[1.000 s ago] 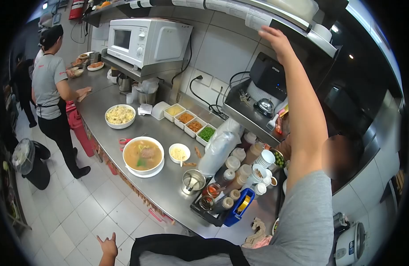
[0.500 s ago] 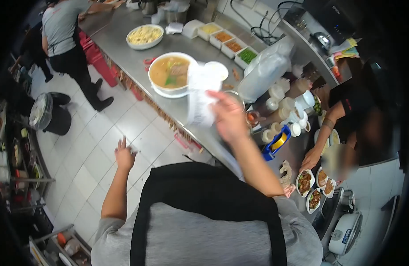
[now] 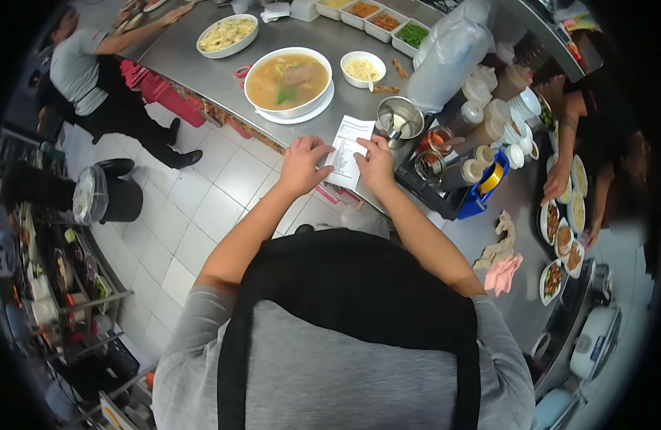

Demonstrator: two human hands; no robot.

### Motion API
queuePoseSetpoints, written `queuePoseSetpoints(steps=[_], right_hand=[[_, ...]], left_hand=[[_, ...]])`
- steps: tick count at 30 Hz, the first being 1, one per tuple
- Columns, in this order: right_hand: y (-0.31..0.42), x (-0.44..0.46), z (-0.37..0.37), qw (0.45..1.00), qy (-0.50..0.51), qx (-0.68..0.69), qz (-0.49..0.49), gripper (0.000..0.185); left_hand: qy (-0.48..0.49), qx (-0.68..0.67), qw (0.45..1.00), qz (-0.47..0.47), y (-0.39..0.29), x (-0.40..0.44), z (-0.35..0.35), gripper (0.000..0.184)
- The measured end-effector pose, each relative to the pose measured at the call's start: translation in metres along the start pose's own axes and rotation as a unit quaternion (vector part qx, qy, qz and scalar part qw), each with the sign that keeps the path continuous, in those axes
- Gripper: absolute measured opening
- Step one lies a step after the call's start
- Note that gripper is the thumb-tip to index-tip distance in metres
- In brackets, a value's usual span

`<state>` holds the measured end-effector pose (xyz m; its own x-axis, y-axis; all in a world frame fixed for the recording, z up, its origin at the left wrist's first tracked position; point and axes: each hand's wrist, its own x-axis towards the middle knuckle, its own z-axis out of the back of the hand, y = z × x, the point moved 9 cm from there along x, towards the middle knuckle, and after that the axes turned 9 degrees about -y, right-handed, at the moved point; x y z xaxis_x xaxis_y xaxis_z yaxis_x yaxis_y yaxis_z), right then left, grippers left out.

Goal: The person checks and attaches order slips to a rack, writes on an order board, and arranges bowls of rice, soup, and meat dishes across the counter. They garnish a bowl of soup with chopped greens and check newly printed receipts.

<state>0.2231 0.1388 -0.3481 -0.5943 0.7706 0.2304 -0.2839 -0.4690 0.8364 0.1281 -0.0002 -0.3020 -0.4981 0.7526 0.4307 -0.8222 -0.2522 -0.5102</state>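
Note:
A printed paper receipt is held at the counter's front edge between my two hands. My left hand pinches its left side with thumb and fingers. On the opposite side, my right hand grips the right edge. Just beyond the paper stands a large white bowl of soup with meat and greens, on a white plate. A small white bowl with pale shredded food and a spoon is to its right. Close to my right hand is a metal pot with a utensil in it.
Squeeze bottles and a blue tape dispenser crowd the right side. Cloths lie nearer me. A co-worker's hand is among filled dishes at far right; another person leans on the counter at left. A bin stands on the floor.
My left hand has come up from my side to the receipt. The receipt, raised in my right hand before, is now lower, at the counter edge between both hands.

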Motion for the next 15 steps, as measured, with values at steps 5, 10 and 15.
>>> queuePoseSetpoints(steps=[5, 10, 15], right_hand=[[0.035, -0.02, 0.014, 1.0, -0.023, -0.009, 0.013, 0.042], [0.037, -0.036, 0.015, 0.985, -0.065, -0.144, 0.068, 0.047], [0.046, -0.051, 0.019, 0.968, -0.08, -0.224, 0.082, 0.045]], left_hand=[[0.043, 0.015, 0.998, -0.03, 0.013, 0.014, -0.01, 0.039], [0.055, -0.029, 0.997, -0.052, 0.023, 0.02, -0.009, 0.037], [0.063, -0.069, 0.993, -0.074, 0.029, 0.02, -0.01, 0.035]])
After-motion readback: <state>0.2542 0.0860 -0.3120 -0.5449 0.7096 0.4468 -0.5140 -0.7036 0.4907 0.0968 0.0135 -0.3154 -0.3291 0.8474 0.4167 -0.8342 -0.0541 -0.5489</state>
